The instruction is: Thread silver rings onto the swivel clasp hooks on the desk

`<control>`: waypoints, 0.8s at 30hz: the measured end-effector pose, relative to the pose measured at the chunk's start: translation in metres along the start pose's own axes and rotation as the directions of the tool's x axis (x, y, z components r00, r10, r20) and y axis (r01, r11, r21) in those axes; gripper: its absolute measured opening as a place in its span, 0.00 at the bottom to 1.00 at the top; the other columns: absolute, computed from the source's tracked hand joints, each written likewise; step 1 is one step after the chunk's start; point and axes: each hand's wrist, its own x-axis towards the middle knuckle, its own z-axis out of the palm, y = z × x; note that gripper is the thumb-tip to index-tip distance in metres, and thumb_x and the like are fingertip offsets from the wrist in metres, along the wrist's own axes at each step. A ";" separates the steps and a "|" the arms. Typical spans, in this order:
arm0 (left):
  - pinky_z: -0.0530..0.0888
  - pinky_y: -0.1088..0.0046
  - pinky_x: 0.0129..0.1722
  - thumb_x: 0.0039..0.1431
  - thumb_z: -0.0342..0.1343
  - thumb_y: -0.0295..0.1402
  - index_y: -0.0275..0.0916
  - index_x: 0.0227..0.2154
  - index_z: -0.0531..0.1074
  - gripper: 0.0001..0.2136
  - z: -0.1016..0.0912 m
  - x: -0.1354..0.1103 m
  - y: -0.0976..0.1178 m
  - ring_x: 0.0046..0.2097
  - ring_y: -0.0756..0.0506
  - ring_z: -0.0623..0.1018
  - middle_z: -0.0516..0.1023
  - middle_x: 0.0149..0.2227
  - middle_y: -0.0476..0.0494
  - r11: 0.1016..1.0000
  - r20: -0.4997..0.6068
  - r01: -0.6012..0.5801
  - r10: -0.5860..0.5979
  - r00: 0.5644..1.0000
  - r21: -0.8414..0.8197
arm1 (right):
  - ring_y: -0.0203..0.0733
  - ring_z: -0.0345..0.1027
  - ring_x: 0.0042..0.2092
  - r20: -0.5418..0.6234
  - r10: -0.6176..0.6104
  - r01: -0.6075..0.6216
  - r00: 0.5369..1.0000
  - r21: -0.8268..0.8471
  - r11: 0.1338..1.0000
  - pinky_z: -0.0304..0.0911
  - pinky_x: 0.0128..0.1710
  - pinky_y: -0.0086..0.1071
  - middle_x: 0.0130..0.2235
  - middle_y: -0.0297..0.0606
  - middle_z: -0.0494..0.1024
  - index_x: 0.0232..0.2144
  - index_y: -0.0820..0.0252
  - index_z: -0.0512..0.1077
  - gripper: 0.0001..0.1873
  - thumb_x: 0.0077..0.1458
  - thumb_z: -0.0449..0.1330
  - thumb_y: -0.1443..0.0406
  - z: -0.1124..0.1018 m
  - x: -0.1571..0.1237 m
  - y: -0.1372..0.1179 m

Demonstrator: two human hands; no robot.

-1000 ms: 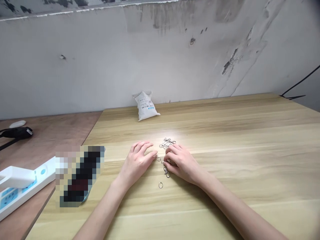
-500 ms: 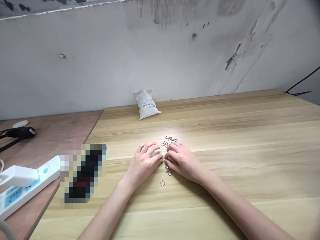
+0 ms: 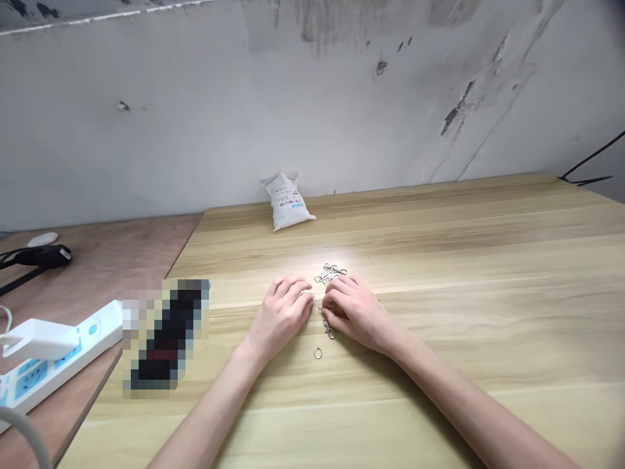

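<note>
My left hand rests on the table with curled fingers, thumb and forefinger pinched. A tiny bit of metal that looks like a ring edge shows at its fingertips. Facing it, my right hand is closed, and the end of a small metal clasp pokes out from its fingers; the rest is hidden. Just below the right thumb lies a silver swivel clasp. Nearer to me is a loose metal ring. Beyond the right fingers sits a pile of silver clasps and rings, partly covered.
A white labelled packet leans near the wall at the back of the wooden table. To the left are a blurred-out dark object, a white power strip with a plug, and a black cabled device on a brown surface.
My hands were meeting at the small metal piece; now a gap separates them. The left fingertips have drawn back slightly to the left. The view has shifted a little.
</note>
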 end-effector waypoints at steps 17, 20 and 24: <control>0.75 0.70 0.35 0.62 0.55 0.29 0.40 0.34 0.74 0.03 -0.007 -0.005 0.003 0.38 0.46 0.74 0.78 0.32 0.47 0.810 -0.042 0.285 -0.356 0.934 -0.513 | 0.38 0.71 0.36 -0.059 0.252 -0.213 0.966 0.371 0.904 0.65 0.39 0.35 0.31 0.34 0.78 0.33 0.57 0.70 0.02 0.61 0.58 0.67 -0.002 0.000 -0.023; 0.75 0.75 0.30 0.60 0.58 0.31 0.42 0.39 0.76 0.06 -0.006 -0.007 0.002 0.39 0.47 0.76 0.77 0.36 0.45 0.681 0.021 0.407 -0.499 0.867 -0.609 | 0.38 0.70 0.33 -0.046 0.295 -0.257 0.954 0.379 0.889 0.65 0.39 0.37 0.26 0.32 0.76 0.34 0.56 0.71 0.03 0.62 0.57 0.65 -0.003 -0.001 -0.019; 0.77 0.74 0.33 0.59 0.60 0.32 0.42 0.35 0.79 0.04 -0.003 -0.010 0.001 0.39 0.48 0.77 0.77 0.35 0.45 0.617 0.066 0.436 -0.528 0.847 -0.655 | 0.38 0.72 0.33 -0.053 0.303 -0.248 0.952 0.448 0.859 0.68 0.38 0.37 0.31 0.35 0.78 0.38 0.56 0.71 0.04 0.63 0.56 0.66 0.002 -0.003 -0.013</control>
